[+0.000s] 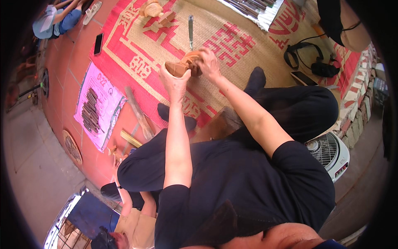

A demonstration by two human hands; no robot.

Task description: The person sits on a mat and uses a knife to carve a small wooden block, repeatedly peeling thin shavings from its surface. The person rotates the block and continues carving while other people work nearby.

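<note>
carved wooden piece (176,69) held above the woven mat (176,35), between the two hands; its long axis appears to run from eight o'clock, at the block-like end, to two o'clock, at the carved end. the left hand (173,86) grips the block end from six o'clock, fingers and thumb to either side, and is the nearer to that end; the right hand (210,65) meets the carved end from three o'clock, fingers bent against it, though whether they close on it cannot be told. about the piece: a slender metal tool (190,31) lies at twelve, a wooden club (139,114) between seven and eight, a pink sheet (107,114) bearing dark rods at eight on the tiled floor (68,83), and a fan (329,153) at four.
</note>
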